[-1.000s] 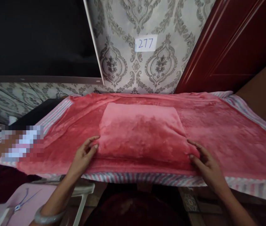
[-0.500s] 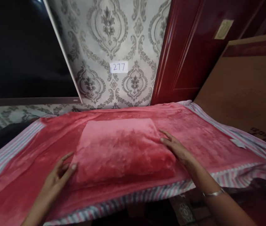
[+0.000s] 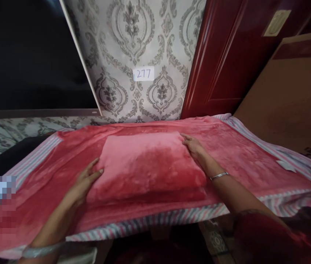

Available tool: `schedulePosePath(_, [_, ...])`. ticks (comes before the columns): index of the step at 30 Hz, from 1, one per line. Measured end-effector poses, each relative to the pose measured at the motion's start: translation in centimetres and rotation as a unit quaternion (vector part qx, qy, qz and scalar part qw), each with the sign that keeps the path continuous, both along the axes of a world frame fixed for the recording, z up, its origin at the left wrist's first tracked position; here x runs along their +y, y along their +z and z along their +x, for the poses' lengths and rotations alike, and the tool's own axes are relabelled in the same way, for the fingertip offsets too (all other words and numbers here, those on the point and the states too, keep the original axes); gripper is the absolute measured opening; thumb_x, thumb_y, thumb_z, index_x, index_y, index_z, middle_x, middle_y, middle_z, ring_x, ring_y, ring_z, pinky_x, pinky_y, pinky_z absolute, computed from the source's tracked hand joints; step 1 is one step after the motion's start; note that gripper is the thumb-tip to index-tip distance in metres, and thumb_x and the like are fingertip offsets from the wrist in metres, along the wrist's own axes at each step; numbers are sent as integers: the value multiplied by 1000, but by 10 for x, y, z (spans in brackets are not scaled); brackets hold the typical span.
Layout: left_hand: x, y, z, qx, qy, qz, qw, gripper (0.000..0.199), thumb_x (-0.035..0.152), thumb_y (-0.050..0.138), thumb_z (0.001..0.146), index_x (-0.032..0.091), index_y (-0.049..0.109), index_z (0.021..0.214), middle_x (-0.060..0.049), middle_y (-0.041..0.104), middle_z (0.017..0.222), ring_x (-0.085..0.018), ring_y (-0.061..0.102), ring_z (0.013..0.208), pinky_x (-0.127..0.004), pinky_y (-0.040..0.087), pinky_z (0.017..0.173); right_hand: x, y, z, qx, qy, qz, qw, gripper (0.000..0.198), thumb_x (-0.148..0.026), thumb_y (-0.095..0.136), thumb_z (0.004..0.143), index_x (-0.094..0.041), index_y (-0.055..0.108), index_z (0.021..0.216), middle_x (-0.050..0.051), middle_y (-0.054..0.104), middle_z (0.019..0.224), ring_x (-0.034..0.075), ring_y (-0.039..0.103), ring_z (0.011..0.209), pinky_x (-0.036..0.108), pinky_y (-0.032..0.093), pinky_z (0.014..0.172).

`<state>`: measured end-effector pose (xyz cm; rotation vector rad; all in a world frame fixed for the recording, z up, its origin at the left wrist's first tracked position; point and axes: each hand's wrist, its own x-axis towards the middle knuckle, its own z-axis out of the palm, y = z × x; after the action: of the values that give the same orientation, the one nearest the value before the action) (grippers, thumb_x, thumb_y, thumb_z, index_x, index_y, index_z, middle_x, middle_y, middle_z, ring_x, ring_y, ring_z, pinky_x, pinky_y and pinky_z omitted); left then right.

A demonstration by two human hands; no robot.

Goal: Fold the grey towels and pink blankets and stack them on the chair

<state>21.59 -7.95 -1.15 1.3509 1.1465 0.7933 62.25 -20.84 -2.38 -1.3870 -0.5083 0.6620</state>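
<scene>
A folded pink-red fleece blanket (image 3: pixel 147 161) lies as a thick rectangle on a spread red fleece cover (image 3: pixel 243 157). My left hand (image 3: pixel 85 180) rests flat against the folded blanket's left edge, fingers apart. Resting on its far right corner is my right hand (image 3: pixel 194 147), fingers spread, with a thin metal bangle on the wrist. Neither hand grips the cloth.
The cover lies over a striped sheet (image 3: pixel 155 222) that shows along the near edge. Behind stands a patterned wall with a "277" label (image 3: pixel 143 73), a dark screen (image 3: pixel 26 55) at left, a red door (image 3: pixel 238 51) and a brown cardboard panel (image 3: pixel 290 99) at right.
My right hand slid from the near right corner along the right edge to the far right corner. My left hand stayed at the left edge. The view shifted right.
</scene>
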Motion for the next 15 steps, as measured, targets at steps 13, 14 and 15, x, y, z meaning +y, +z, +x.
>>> schedulePosePath(13, [-32, -17, -44, 81, -80, 133, 985, 103, 62, 85, 56, 31, 49, 147, -10, 47, 156, -34, 43, 144, -36, 51, 105, -139, -27, -49, -144, 131, -78, 978, 94, -53, 79, 73, -31, 39, 155, 7, 70, 126, 33, 63, 120, 49, 55, 97])
schedulePosePath(14, [-36, -20, -43, 81, -81, 153, 982, 103, 62, 85, 57, 32, 47, 149, -8, 41, 161, -33, 35, 149, -36, 46, 111, -144, -31, -53, -185, 124, -76, 972, 92, -52, 79, 72, -32, 41, 154, 7, 64, 137, 33, 56, 130, 50, 50, 105])
schedulePosePath(15, [-39, -21, -41, 80, -80, 166, 980, 103, 62, 83, 60, 31, 46, 150, -8, 37, 163, -32, 30, 151, -37, 42, 114, -146, -34, -58, -223, 113, -68, 966, 88, -52, 79, 73, -32, 44, 152, 5, 57, 146, 33, 48, 138, 50, 43, 112])
